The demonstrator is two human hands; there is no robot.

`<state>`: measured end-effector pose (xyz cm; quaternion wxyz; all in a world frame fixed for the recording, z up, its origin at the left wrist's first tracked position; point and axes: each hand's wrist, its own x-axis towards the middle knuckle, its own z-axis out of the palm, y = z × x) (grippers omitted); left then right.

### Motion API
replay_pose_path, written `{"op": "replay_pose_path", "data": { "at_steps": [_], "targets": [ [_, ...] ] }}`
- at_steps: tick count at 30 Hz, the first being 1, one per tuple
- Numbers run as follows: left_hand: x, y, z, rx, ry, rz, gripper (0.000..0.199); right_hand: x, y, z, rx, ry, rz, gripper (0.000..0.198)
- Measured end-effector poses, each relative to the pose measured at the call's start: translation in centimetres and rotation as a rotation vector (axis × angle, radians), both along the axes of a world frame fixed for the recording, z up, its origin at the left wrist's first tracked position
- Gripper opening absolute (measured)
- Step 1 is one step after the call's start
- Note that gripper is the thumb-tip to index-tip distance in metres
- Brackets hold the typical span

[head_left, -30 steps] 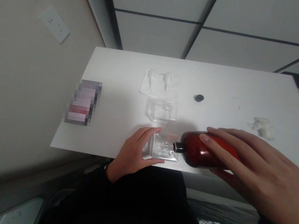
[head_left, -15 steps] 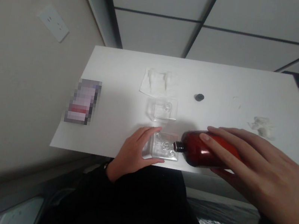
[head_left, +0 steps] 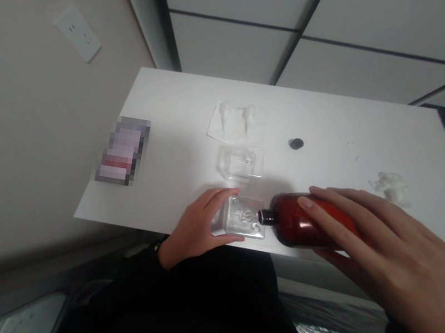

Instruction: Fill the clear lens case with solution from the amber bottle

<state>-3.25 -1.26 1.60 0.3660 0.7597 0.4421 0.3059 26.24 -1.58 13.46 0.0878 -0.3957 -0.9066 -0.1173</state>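
My right hand (head_left: 386, 251) is wrapped round an amber-brown bottle (head_left: 310, 222), tipped almost flat with its uncapped black-looking neck to the left. That neck hangs over the right part of a clear square bottle (head_left: 241, 223), close to a round opening in its top. Whether liquid is flowing out cannot be made out. Thumb and fingers of my left hand (head_left: 196, 227) clasp the clear bottle from its left side, near the table's front edge. Just behind it stands a second clear square bottle (head_left: 243, 164), similar in shape.
Two whitish pump heads (head_left: 248, 115) lie on a paper tissue (head_left: 234, 132) at the back. A black cap (head_left: 296, 144) rests right of them. Crumpled tissue (head_left: 391, 186) lies at the right, a blurred-out pinkish object (head_left: 122, 150) at the left of the white table (head_left: 157, 178).
Both hands and the amber bottle have stayed almost still. The bubbly pattern inside the clear bottle looks slightly different.
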Motion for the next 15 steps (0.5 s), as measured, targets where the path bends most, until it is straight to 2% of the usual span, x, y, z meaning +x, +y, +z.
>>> {"op": "replay_pose_path", "data": {
  "at_steps": [15],
  "targets": [
    [-0.03,-0.02,-0.05,-0.004,-0.009,-0.003,0.085,0.27,-0.09,0.13,-0.026,0.008,-0.034,0.086]
  ]
}}
